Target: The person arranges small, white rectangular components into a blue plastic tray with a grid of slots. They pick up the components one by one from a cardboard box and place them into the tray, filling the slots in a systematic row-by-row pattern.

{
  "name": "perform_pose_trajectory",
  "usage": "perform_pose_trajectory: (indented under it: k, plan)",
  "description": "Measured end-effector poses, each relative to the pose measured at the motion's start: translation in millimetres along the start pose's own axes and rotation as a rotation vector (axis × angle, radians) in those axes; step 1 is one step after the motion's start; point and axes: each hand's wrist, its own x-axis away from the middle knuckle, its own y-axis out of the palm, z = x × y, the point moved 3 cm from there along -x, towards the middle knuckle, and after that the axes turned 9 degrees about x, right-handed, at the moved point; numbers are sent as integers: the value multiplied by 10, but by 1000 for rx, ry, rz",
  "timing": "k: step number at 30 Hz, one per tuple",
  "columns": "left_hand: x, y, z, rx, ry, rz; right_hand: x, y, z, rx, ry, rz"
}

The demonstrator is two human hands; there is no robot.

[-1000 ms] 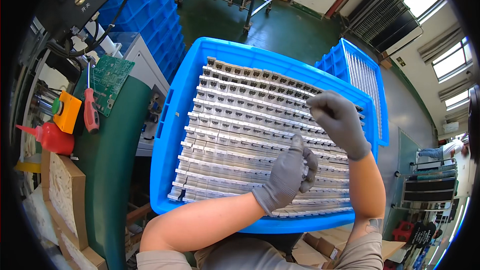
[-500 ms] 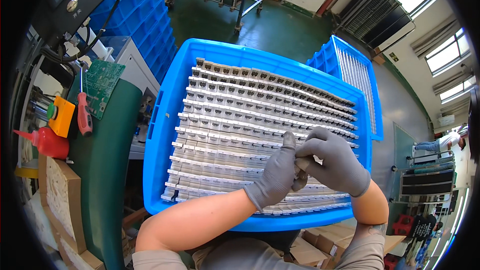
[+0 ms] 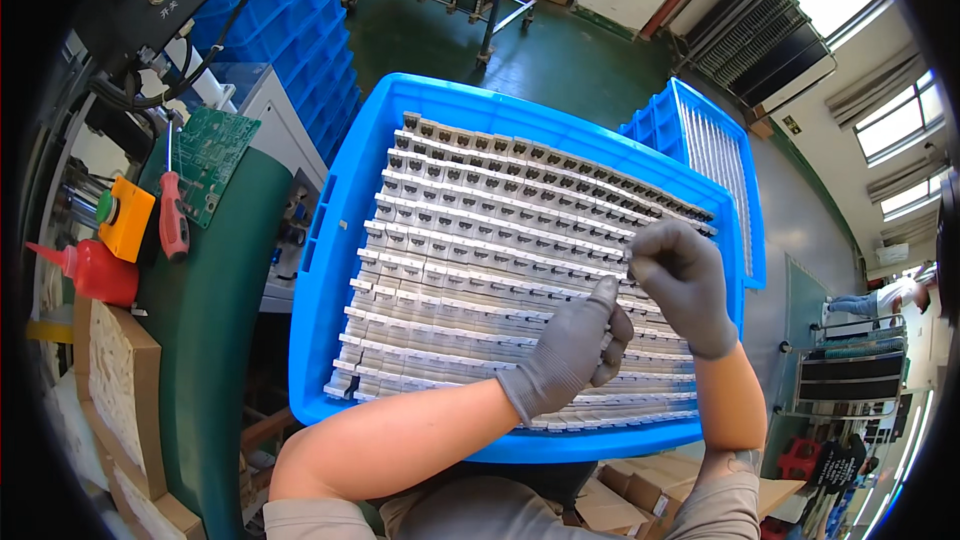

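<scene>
A large blue plastic crate [image 3: 312,340] spreads before me, filled with rows of small pale plastic modules with dark fittings [image 3: 450,220]. Over its right half is my left hand [image 3: 572,352], in a grey glove, with the fingers curled and the thumb pointing up. A small greyish bit shows by those fingers, too little to name. My right hand [image 3: 685,285], also gloved in grey, is raised just above and to the right, thumb and forefinger pinched together. What lies in that pinch is too small to tell. The two hands are apart.
On the green-covered bench at left are a red-handled screwdriver [image 3: 173,220], a green circuit board [image 3: 212,155], a yellow button box [image 3: 126,220] and a red squeeze bottle [image 3: 100,273]. Blue crates [image 3: 285,30] are stacked behind. Another filled blue crate [image 3: 735,180] stands at far right.
My right hand has drawn away from the left one, up and to the right, still pinched. My left hand has shifted slightly right and remains curled.
</scene>
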Motion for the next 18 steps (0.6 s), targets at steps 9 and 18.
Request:
perform_pose_trajectory:
  k: [9, 18]
  plan:
    - [29, 11, -24, -89, 19, -30, -797, 368, 471, 578, -173, -23]
    - [39, -2, -61, -81, 38, -77, -919, 563, 601, 608, -135, -16]
